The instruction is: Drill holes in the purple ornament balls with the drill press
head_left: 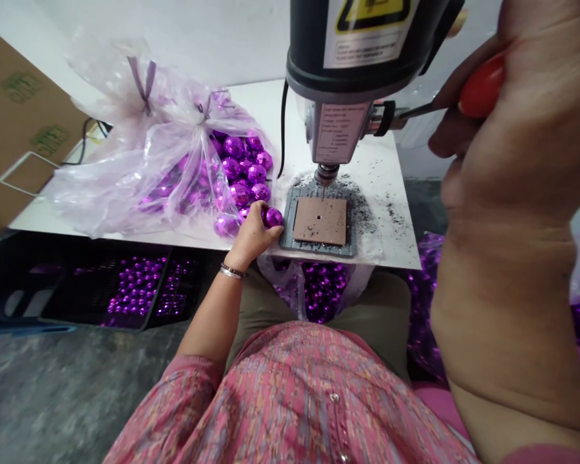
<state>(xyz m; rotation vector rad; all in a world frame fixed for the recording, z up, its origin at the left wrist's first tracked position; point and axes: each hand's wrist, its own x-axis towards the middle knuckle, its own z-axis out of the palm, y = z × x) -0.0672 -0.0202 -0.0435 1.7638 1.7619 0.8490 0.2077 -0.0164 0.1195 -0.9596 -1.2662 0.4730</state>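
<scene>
My left hand (254, 235) is closed around a shiny purple mirror-faceted ball (274, 218), at the left edge of the drill press base (289, 222). More purple balls (240, 193) lie just behind it, spilling from a clear plastic bag (174, 167). High on the right, my right hand (526, 129) grips the red knob (482, 87) of the lever on the drill press (336, 129). Its thin bit (323, 192) points down above a brown square plate (314, 229) with a small hole in it.
Dark shavings (365, 212) are scattered over the white table (401, 238). A cardboard box (24, 109) stands at the left. Below the table edge are a black crate (72, 296) of purple balls and an open plastic bag (294, 287) of them between my legs. More bagged purple balls (423, 322) sit at right.
</scene>
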